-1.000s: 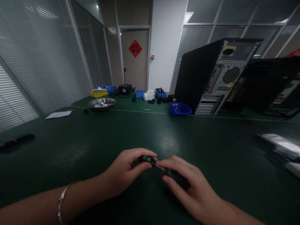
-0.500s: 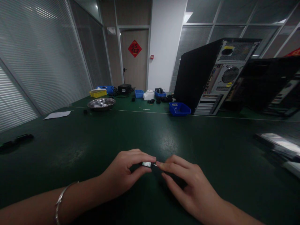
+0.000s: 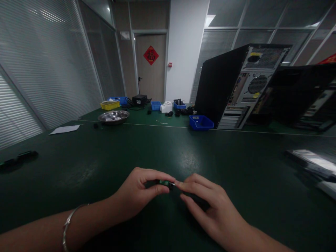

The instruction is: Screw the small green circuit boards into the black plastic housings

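Some fingers of the left hand pinch a little green board above the counter. The right hand grips a tool, its end right beside the board. Farther off sit a bowl and a computer.

The table has a dark green, faintly shiny top, crossed by a thin pale line. Near its left edge lie a dark object, too blurred to make out, and, farther back, a sheet of paper. A metal bowl sits at the line. Beyond it stand a yellow bin, a black box, a light-blue bin, a white object and some black parts. A dark-blue bin stands just beside a PC. Blurred silvery things lie far right.
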Demonstrator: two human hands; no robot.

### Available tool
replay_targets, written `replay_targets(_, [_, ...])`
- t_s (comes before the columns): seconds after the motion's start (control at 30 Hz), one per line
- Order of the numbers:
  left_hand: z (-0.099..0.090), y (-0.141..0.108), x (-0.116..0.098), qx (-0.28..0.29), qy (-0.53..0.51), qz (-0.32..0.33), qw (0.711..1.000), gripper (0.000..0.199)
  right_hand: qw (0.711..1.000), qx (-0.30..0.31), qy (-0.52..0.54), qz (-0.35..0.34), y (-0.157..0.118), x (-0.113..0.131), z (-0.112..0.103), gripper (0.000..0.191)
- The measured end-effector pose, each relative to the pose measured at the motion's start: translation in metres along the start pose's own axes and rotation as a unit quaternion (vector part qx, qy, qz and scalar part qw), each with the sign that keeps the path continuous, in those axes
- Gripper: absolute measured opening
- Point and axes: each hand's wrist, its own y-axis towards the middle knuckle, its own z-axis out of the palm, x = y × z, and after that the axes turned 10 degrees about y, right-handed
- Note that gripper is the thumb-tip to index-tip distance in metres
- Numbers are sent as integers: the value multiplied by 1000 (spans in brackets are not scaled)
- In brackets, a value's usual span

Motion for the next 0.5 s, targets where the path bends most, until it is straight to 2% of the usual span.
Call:
replay_targets(0.17, [2, 1, 7, -19, -43, -32, 998, 21, 1000, -24, 4, -5, 0, -3, -2, 31])
replay_targets(0.27, [1, 1, 9, 1, -16, 4, 1000, 20, 999, -45, 6, -11, 0, -5, -2, 30])
replay_targets(0.37, [-1, -1, 3, 92, 33, 55, 994, 22, 998, -57, 3, -8, 0, -8, -2, 30])
replay_targets(0.5, [-3, -4, -15, 230, 116, 103, 961, 23, 998, -67, 1, -15, 0, -10, -1, 30])
